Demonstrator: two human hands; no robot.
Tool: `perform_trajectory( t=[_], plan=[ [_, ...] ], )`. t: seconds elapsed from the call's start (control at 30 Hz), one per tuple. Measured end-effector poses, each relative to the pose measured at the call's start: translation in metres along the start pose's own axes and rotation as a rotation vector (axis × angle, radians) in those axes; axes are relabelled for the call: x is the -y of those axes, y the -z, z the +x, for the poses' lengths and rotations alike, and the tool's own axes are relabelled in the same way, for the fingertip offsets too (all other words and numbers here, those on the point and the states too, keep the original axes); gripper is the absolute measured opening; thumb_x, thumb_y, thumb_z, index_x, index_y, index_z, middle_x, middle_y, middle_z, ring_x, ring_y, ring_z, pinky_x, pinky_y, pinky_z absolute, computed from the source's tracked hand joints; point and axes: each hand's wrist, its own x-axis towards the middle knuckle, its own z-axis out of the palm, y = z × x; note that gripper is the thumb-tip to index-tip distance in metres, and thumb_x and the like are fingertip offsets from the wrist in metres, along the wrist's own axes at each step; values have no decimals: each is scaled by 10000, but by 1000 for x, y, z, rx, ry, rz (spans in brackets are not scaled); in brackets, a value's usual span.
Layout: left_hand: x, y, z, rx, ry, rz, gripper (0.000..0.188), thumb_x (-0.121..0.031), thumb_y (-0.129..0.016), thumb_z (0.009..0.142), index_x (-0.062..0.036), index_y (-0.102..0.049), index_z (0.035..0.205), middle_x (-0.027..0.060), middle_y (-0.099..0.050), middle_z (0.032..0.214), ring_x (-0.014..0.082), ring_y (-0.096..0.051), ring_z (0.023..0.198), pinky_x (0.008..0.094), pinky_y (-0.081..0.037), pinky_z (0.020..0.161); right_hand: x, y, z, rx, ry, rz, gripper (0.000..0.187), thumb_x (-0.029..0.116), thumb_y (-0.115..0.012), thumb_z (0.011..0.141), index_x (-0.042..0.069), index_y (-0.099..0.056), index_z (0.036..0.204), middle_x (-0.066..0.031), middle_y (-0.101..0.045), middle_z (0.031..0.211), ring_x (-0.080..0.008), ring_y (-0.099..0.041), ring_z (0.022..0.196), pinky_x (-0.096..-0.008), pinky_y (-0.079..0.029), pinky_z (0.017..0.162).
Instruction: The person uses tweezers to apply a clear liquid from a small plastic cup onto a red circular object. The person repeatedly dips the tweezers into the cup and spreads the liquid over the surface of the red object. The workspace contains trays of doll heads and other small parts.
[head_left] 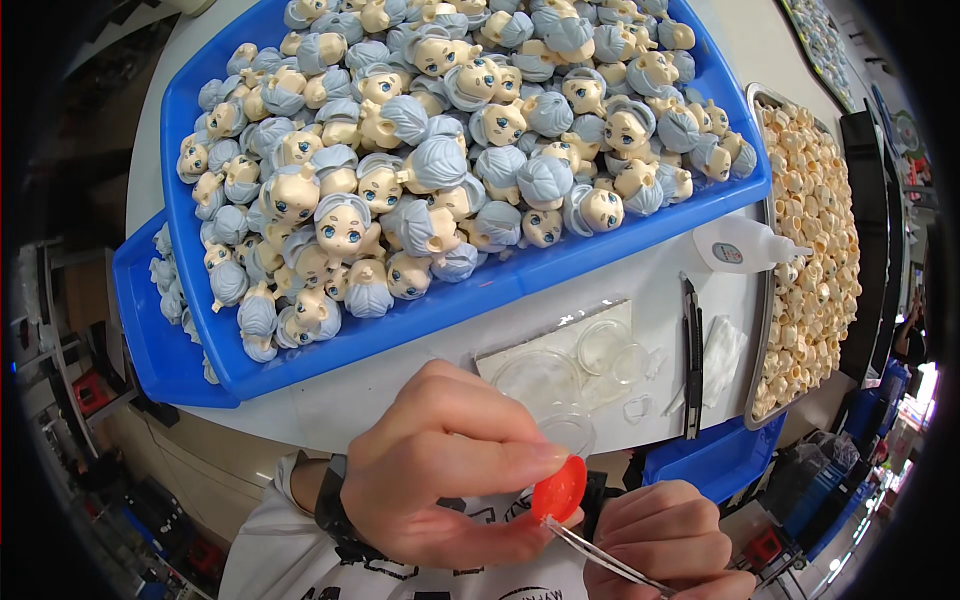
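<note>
Close to my body, my left hand [435,470] pinches a small red round cap [559,487] between thumb and fingers. My right hand [665,540] is closed around metal tweezers [605,560], whose tips meet the lower edge of the cap; a small whitish bit shows at the tips, too small to name. Beyond my hands on the white table lies a flat board [618,322] with clear round plastic dishes [603,345] on it. A large blue tray [520,280] behind is heaped with doll heads [343,224] with grey-blue hair.
To the right lie a black utility knife [692,360], a white tissue [722,355] and a white nozzle bottle [735,245]. A metal tray [757,370] holds many cream parts. Another blue tray [150,365] sits at left, and a blue bin [700,468] is below the table edge.
</note>
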Motion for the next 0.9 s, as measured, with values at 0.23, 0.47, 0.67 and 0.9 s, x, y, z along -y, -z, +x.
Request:
perform_trajectory(
  t=[0.23,0.47,0.67,0.9],
  plan=[
    [0,1,1,2,4,39,486,-185,-811,535,-56,-543,919,65,-523,808,146,-482,667,239,-352,555,4,-1,5,50,54,-28,211,-4,-570,778,90,-416,888,-99,-529,702,-164,-477,518,-239,-382,384],
    [-1,-2,3,-49,37,9,469,-165,-798,544,-46,-529,909,59,-514,796,140,-468,655,238,-349,550,6,2,1,54,92,-10,201,41,-568,794,89,-410,909,-106,-523,701,-174,-475,549,-249,-385,392],
    [1,-1,1,-49,15,-13,477,-189,-807,550,-47,-525,908,60,-511,796,138,-467,652,234,-352,544,-5,-2,-5,-11,113,-25,250,78,-563,812,86,-359,957,-103,-511,726,-177,-468,538,-241,-390,409],
    [-3,-8,-2,-156,69,-118,414,-100,-780,566,-19,-589,924,100,-580,837,172,-530,666,273,-391,591,-3,-2,-1,25,63,-11,242,17,-567,786,81,-378,923,-109,-521,734,-182,-483,549,-249,-399,407]
  ],
)
